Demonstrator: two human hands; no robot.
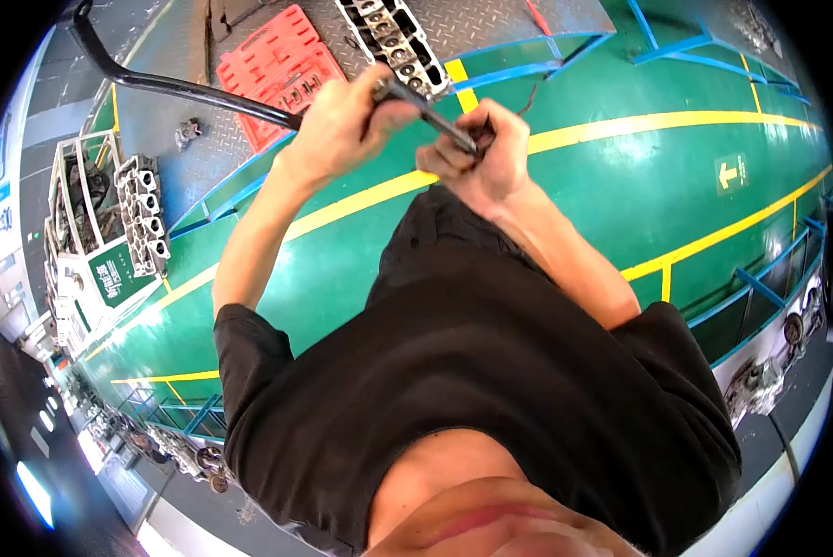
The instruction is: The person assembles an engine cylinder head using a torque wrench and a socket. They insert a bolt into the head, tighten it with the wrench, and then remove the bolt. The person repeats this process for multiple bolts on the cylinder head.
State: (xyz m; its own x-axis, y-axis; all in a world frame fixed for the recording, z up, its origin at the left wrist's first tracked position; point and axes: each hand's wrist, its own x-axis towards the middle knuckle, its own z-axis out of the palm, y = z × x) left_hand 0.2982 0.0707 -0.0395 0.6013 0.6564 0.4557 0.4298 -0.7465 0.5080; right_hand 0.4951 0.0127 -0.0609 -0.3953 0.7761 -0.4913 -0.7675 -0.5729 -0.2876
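Observation:
My left hand (342,130) and my right hand (483,156) are raised in front of my black shirt (472,371), both closed on one slim metal ratchet-like tool (428,113). The left hand wraps the tool's upper end, near its head. My right hand pinches the lower end with dirty fingers, where a small dark piece sits; what it is stays unclear. The tool slants from upper left to lower right between the hands.
An open red tool case (282,70) and a grey cylinder head (393,32) lie on the diamond-plate floor (166,37). A black bent bar (156,82) runs behind my left hand. Another cylinder head (143,218) and a wire cage (80,195) stand left. The green floor (639,176) has yellow lines and blue rails.

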